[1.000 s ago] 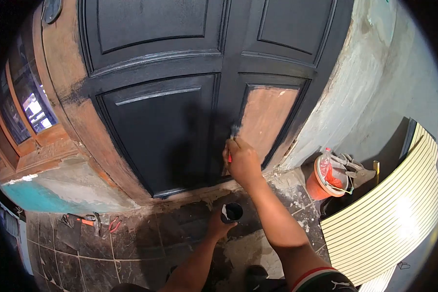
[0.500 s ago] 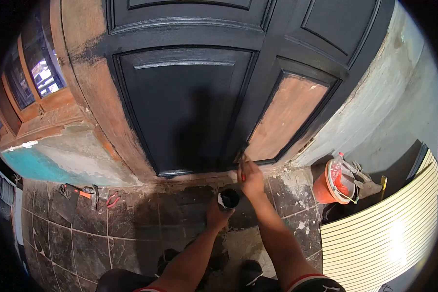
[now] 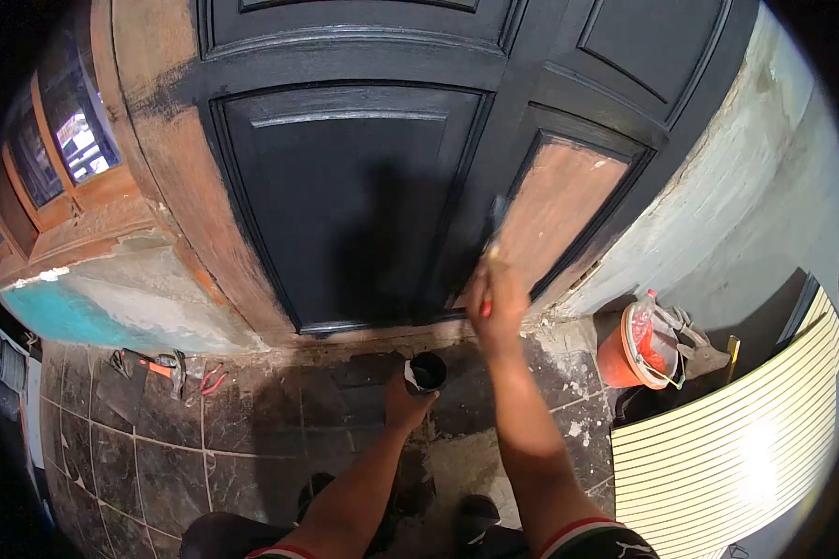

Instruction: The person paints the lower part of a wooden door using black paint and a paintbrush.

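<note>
In front of me stands a panelled wooden door (image 3: pixel 345 205), mostly coated in black paint. Its lower right panel (image 3: pixel 564 210) shows bare reddish-brown wood inside a black moulding. My right hand (image 3: pixel 501 303) grips a paintbrush (image 3: pixel 497 228) with a red-tipped handle, the bristles at the black left moulding of that panel. The brush is slightly blurred. Low and left of it, my left hand (image 3: pixel 408 402) is wrapped round a small cup (image 3: pixel 428 373) with a dark inside and a whitish patch on its side, held above the floor.
An orange bucket (image 3: pixel 615 359) holding a plastic bottle and rags stands right of the door, beside a curved cream striped sheet (image 3: pixel 727 438). A hammer (image 3: pixel 172 373) and red-handled pliers (image 3: pixel 214 380) lie on the dark tiles at left. A wood-framed window (image 3: pixel 70 140) is at upper left.
My right hand and the paintbrush have moved up and slightly right along the panel's left moulding. The cup in my left hand has shifted slightly up and left.
</note>
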